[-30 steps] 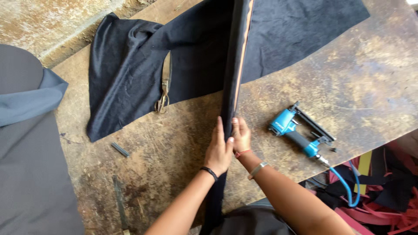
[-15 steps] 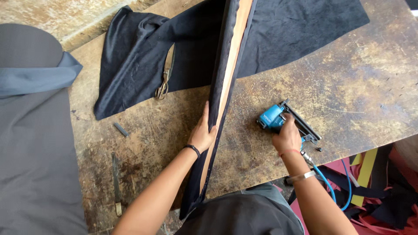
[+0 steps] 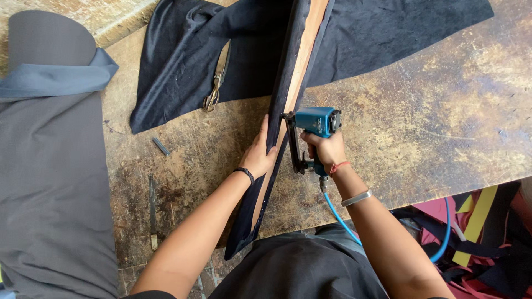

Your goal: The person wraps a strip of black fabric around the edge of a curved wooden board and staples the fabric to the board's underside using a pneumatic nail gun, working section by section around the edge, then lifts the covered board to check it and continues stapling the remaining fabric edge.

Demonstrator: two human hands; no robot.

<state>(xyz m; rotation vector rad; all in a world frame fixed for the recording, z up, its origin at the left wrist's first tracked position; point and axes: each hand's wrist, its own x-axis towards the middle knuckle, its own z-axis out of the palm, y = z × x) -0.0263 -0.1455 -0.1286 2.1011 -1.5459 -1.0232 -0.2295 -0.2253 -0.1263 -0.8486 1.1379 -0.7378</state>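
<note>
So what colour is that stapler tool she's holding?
Blue, with a black magazine: the staple gun in the right hand, head view.

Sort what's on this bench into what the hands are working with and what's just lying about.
In use:
- wooden board wrapped in dark fabric
- left hand pressing the fabric against the board
- blue staple gun in the right hand, nose at the board edge
- blue air hose

Lying about:
- scissors on the black cloth
- grey fabric roll
- staple strip

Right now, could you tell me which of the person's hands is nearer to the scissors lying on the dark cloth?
Left. The left hand presses the fabric-covered board just below the scissors; the right hand grips the blue stapler beyond the board.
</note>
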